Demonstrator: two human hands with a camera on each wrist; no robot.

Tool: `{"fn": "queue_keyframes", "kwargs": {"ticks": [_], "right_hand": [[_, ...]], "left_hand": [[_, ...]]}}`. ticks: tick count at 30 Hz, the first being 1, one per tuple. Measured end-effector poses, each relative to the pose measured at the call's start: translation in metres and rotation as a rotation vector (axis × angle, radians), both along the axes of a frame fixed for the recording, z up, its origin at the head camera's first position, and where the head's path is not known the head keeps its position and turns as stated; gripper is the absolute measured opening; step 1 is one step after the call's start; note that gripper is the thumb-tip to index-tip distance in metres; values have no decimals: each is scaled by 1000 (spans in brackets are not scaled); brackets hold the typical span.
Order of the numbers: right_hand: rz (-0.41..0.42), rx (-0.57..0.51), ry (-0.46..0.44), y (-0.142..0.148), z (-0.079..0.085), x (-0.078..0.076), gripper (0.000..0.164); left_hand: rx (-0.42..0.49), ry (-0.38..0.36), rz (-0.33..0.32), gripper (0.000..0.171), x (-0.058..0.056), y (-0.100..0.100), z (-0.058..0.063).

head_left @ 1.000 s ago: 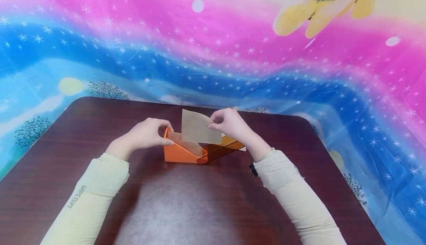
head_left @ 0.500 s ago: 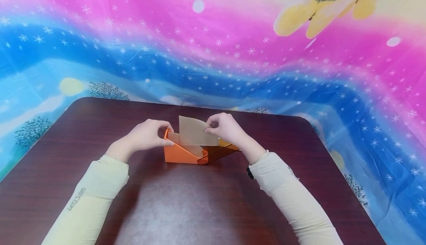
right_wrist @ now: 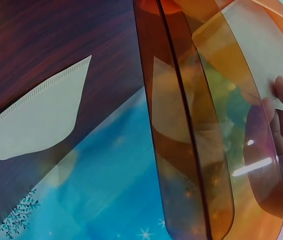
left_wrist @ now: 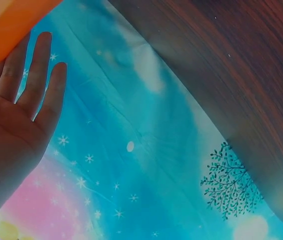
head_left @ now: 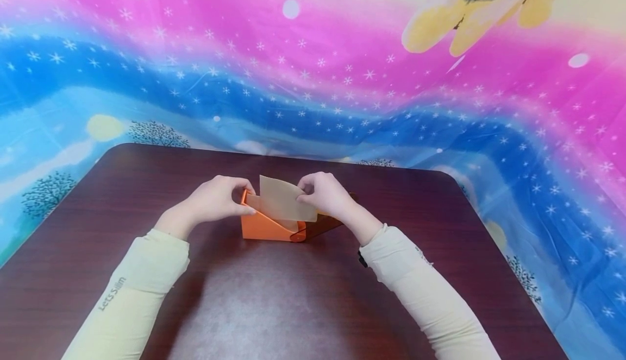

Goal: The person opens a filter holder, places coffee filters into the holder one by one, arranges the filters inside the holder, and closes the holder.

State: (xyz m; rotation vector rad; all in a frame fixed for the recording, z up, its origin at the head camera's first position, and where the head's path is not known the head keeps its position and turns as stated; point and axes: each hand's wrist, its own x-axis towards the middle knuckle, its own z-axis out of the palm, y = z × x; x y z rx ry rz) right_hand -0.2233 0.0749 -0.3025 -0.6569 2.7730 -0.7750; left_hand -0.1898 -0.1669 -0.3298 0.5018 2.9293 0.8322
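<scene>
An orange coffee filter holder (head_left: 266, 227) stands on the table, its amber see-through lid (right_wrist: 181, 125) swung out to the right. My left hand (head_left: 217, 197) grips the holder's raised left end, thumb on the near side. In the left wrist view, several straight fingers reach up to the orange wall (left_wrist: 14, 25). My right hand (head_left: 327, 197) pinches a tan paper coffee filter (head_left: 281, 200) by its right edge, between thumb and fingers. The filter stands upright over the holder's opening, its lower edge down at the rim. More tan paper (head_left: 253, 201) shows inside the holder.
In the right wrist view, another coffee filter (right_wrist: 41, 115) lies on the dark wood table (right_wrist: 46, 35), beyond the lid. A colourful printed cloth (head_left: 293, 77) hangs behind the table's far edge.
My right hand has moved left and down with the coffee filter, which now sits lower over the holder's opening. My left hand stays on the holder.
</scene>
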Motion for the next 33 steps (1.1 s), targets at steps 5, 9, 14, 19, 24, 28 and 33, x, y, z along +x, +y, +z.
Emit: {"fn": "queue_keyframes", "kwargs": {"ticks": [5, 9, 14, 19, 24, 28, 33], "right_hand": [[-25, 48, 0, -3, -3, 1, 4], [-17, 55, 11, -5, -7, 2, 5], [22, 24, 17, -7, -13, 2, 4], [44, 21, 25, -10, -19, 3, 3], [50, 19, 14, -12, -23, 4, 4], [52, 24, 1, -14, -25, 5, 4], [61, 29, -1, -15, -28, 5, 4]], "left_hand": [[4, 0, -2, 29, 0, 0, 0], [4, -6, -2, 29, 1, 0, 0], [2, -14, -1, 30, 1, 0, 0], [-5, -14, 2, 37, 0, -1, 0], [-4, -21, 6, 39, 0, -1, -1], [-5, -25, 6, 38, -1, -1, -2], [-1, -30, 6, 37, -1, -1, -2]]}}
